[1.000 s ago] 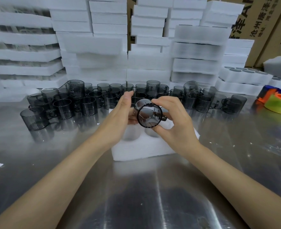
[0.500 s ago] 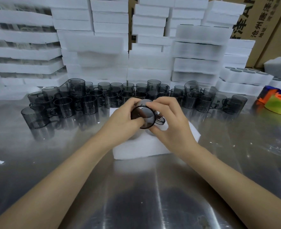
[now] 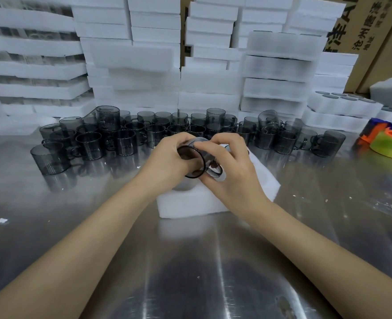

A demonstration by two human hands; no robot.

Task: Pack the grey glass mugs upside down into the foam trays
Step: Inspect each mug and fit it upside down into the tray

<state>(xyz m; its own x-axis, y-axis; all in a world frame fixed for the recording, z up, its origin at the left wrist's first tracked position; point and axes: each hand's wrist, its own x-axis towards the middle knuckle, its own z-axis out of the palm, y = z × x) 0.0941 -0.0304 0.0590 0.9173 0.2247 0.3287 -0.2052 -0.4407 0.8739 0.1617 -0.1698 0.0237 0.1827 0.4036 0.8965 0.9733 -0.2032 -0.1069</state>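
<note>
Mug (image 3: 194,162) gripped between both hands just above tray (image 3: 190,207), tilted, rim facing back toward the wearer, handle beside the right thumb. Left hand (image 3: 167,162) curled round the wall; right hand (image 3: 232,176) pinching the far side near the handle. Probably mid-turn, going mouth-down before seating. Next: finish the flip, line up over a pocket under the hands, lower gently. Free pockets hidden by the hands. More mugs (image 3: 126,139) on worktop (image 3: 98,226) beyond the hands.
</note>
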